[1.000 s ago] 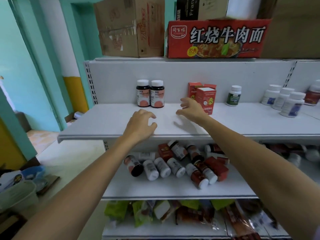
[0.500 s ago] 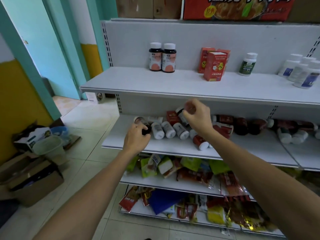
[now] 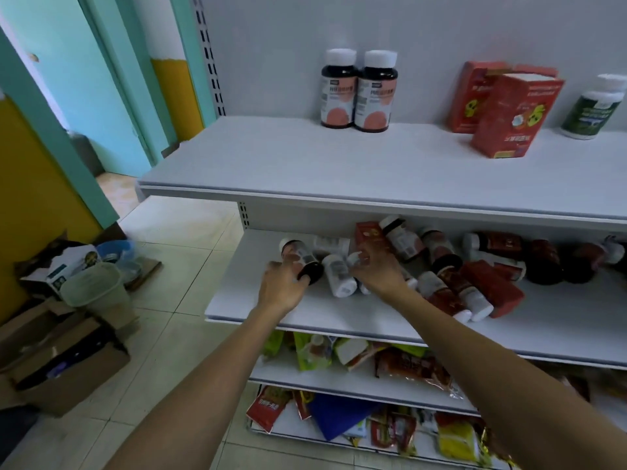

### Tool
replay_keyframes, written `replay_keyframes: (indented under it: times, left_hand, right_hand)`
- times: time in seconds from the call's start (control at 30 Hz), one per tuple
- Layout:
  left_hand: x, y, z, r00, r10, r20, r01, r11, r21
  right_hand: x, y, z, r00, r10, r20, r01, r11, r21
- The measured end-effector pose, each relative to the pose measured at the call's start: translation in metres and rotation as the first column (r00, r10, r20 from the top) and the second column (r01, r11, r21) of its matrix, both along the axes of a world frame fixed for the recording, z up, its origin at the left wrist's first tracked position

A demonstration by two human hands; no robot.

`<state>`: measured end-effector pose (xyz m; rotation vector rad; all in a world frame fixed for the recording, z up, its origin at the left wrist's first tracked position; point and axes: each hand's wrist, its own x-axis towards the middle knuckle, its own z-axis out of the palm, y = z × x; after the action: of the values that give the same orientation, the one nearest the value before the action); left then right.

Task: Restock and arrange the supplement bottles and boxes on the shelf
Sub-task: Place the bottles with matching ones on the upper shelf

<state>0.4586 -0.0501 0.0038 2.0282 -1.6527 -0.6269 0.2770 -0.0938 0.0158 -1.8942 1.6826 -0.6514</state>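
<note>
Two dark bottles (image 3: 358,91) with white caps stand upright at the back of the upper shelf (image 3: 305,164). Red boxes (image 3: 509,113) and a green-labelled white bottle (image 3: 592,108) stand further right. On the lower shelf (image 3: 244,300) lies a jumble of bottles and red boxes (image 3: 475,276). My left hand (image 3: 281,286) grips a lying dark bottle (image 3: 302,256) at the pile's left end. My right hand (image 3: 376,269) is closed over a lying bottle (image 3: 354,257) beside a white bottle (image 3: 337,274).
Snack packets (image 3: 356,354) fill the two shelves below. On the tiled floor to the left are cardboard boxes (image 3: 61,364), a pale bin (image 3: 95,290) and a blue bowl (image 3: 117,251). A teal doorway (image 3: 112,96) lies beyond.
Both hands dropped from the upper shelf to the lower one and closed on lying bottles. The camera tilted down and moved closer to the shelves.
</note>
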Motion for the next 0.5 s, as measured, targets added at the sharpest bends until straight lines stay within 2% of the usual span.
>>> replay_keyframes:
  times: [0.1, 0.2, 0.3, 0.4, 0.5]
  left_hand:
    - [0.005, -0.031, -0.020, 0.999, -0.041, -0.022, 0.041, 0.999, 0.025]
    - [0.005, -0.057, -0.035, 0.993, -0.009, -0.119, 0.018, 0.996, 0.082]
    - [-0.002, -0.077, -0.041, 0.991, 0.051, -0.123, -0.033, 0.989, 0.143]
    - [-0.005, -0.087, -0.045, 0.983, 0.148, -0.107, -0.127, 0.975, 0.183]
    - [0.003, -0.090, -0.047, 0.980, 0.152, -0.127, -0.133, 0.981, 0.145]
  right_hand:
    - [0.013, -0.023, -0.024, 0.999, 0.033, 0.023, -0.035, 0.997, 0.069]
    - [0.022, -0.039, -0.040, 0.995, 0.055, -0.086, -0.048, 0.995, 0.083]
    - [0.034, -0.055, -0.046, 0.970, 0.148, -0.193, -0.127, 0.985, 0.119]
    - [0.049, -0.059, -0.050, 0.955, 0.265, -0.133, -0.225, 0.939, 0.259]
    - [0.057, -0.059, -0.046, 0.968, 0.214, -0.132, -0.171, 0.945, 0.277]
